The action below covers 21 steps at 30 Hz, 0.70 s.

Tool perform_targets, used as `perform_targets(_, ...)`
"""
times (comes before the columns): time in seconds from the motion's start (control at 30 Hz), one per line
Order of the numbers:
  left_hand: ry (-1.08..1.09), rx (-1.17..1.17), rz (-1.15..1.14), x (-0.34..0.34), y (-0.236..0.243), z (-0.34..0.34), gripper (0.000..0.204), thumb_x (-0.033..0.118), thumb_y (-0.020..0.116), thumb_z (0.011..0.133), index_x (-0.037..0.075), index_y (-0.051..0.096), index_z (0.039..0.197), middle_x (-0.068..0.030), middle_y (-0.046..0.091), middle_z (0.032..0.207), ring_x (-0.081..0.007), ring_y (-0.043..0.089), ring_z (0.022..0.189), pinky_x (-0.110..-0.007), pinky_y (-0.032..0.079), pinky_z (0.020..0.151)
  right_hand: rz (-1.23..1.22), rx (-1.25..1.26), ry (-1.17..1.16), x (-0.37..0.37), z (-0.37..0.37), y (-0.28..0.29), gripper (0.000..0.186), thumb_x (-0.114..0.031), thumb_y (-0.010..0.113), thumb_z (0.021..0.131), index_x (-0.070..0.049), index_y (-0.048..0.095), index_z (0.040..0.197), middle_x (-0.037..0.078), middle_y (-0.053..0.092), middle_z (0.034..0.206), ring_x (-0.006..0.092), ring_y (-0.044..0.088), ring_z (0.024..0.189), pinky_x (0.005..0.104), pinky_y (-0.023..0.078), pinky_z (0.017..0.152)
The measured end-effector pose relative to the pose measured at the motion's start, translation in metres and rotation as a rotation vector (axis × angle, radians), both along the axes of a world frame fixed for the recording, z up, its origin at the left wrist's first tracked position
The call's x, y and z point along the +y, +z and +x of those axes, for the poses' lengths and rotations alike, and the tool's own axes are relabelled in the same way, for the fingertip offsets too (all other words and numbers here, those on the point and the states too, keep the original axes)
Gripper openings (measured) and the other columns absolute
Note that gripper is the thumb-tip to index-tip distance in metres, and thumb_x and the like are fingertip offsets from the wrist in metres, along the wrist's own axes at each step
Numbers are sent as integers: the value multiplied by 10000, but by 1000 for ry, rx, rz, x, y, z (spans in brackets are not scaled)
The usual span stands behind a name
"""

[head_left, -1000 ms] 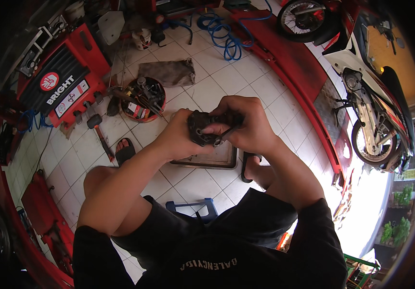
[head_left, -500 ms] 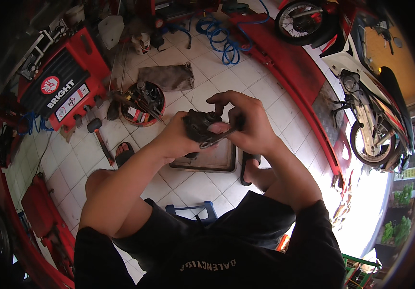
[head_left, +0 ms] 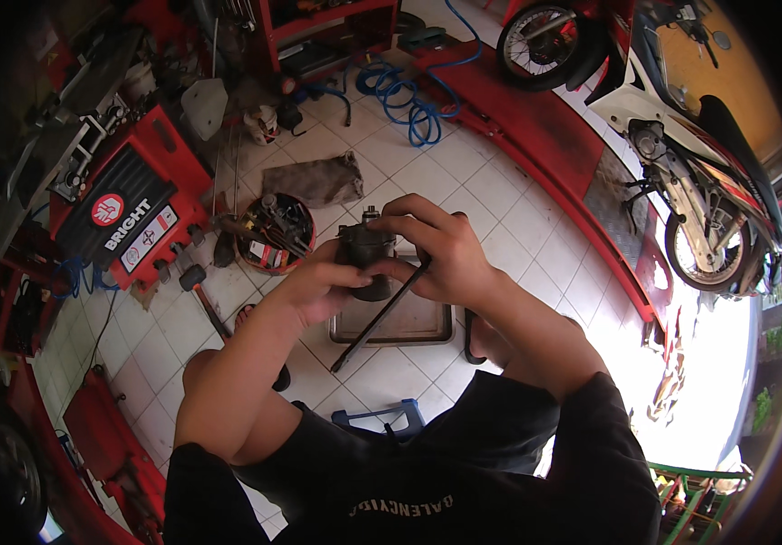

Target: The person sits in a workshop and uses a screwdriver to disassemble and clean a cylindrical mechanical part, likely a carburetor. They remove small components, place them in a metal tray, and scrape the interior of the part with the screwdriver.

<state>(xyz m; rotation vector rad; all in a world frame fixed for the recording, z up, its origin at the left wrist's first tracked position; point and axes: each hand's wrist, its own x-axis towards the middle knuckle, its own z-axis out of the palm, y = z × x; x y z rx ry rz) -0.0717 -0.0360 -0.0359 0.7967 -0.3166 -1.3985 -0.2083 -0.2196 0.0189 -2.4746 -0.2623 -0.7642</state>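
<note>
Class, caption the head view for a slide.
Left hand holds a dark mechanical part; right hand holds a slim dark rod; tiles below.

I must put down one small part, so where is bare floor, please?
Bare tiles lie between the grey cloth and the long red ramp; at lower left, also between the hammer and the low red stand. It is crowded around the tool tub, near the red machine.

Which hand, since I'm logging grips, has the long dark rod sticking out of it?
The right hand: the long dark rod slants from its grip toward the picture's lower left, while the left hand grips only the chunky dark part.
</note>
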Motion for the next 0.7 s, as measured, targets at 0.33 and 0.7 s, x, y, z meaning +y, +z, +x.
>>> perform_targets(0.33,-24,4,-248,6,25,-8,608,101,664,929,-19,462,1490,-145,586,1379,-256,560,1303,-431,444,1110,-78,-287,-131,-2,-8,8,329,-43,803,784,-30,701,1097,103,678,1091,288,709,781,383,549,604)
perform_targets(0.7,797,-1092,-373,-4,45,-32,294,-18,763,867,-6,770,1161,-107,686,1134,-193,665,1027,-286,515,906,271,-338,-48,16,-13,21,308,79,799,743,28,721,1037,143,706,1007,224,684,735,304,531,606)
